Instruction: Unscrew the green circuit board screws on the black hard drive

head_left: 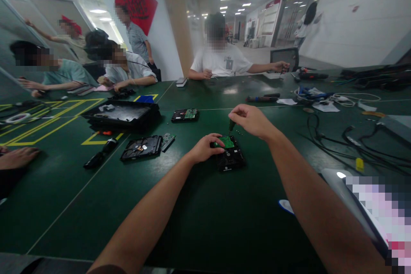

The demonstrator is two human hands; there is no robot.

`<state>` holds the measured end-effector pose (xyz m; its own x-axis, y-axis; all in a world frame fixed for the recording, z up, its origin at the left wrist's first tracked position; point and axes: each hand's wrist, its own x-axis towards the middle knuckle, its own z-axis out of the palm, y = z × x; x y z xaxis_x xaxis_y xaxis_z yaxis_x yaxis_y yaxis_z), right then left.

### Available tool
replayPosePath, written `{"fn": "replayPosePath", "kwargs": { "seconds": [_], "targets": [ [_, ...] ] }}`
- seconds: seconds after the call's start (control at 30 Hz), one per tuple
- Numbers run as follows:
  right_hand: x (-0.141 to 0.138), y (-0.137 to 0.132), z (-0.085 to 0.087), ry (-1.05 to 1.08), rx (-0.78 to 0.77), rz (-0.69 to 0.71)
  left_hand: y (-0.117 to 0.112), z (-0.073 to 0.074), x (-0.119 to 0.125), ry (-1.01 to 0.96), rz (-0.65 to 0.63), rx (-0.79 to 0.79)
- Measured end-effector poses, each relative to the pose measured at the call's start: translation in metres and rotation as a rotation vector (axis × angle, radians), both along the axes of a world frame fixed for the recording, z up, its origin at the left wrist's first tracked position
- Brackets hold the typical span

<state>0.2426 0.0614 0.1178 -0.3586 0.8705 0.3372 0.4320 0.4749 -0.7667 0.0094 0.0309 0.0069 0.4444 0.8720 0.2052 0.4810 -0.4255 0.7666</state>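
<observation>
One drive, seemingly under left fingers

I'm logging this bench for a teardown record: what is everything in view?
Table: one, green, underneath all.
Tray: one, black, left of centre.
Second drive: one, black, beside tray.
Open drive: one, black, before tray.
Cables: several, black, right side.
People: several, mixed colours, far side.
Drive: one, black, green board, centre.
Screwdriver: one, dark, over drive.
Left hand: one, bare, holding drive.
Right hand: one, bare, fingers gripping screwdriver.
</observation>
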Motion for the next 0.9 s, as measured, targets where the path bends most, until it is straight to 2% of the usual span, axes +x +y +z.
{"fn": "replayPosePath", "kwargs": {
  "seconds": [0.1, 0.27, 0.37, 0.53, 0.63, 0.9],
  "targets": [
    [0.0004, -0.0011, -0.0002, 0.005, -0.035, -0.023, -0.0007, 0.0015, 0.0001, 0.001, -0.003, 0.001],
    [-0.0026, -0.0067, 0.0033, 0.034, -0.093, 0.081, -0.0017, 0.0034, 0.0009, 0.005, 0.0, 0.0],
    [-0.0041, -0.0073, 0.0044, 0.062, -0.129, 0.095, -0.0023, 0.0038, 0.0014, 0.006, 0.006, -0.006],
    [-0.0019, -0.0034, 0.0032, -0.001, -0.051, 0.027, -0.0021, 0.0032, 0.0014, 0.007, 0.007, -0.003],
    [-0.0002, -0.0029, 0.003, -0.005, -0.062, -0.004, -0.0014, 0.0023, 0.0013, 0.005, 0.001, 0.004],
    [-0.0037, -0.0074, 0.0053, 0.061, -0.136, 0.129, -0.001, 0.0024, 0.0007, 0.003, -0.006, 0.006]
  ]
}}
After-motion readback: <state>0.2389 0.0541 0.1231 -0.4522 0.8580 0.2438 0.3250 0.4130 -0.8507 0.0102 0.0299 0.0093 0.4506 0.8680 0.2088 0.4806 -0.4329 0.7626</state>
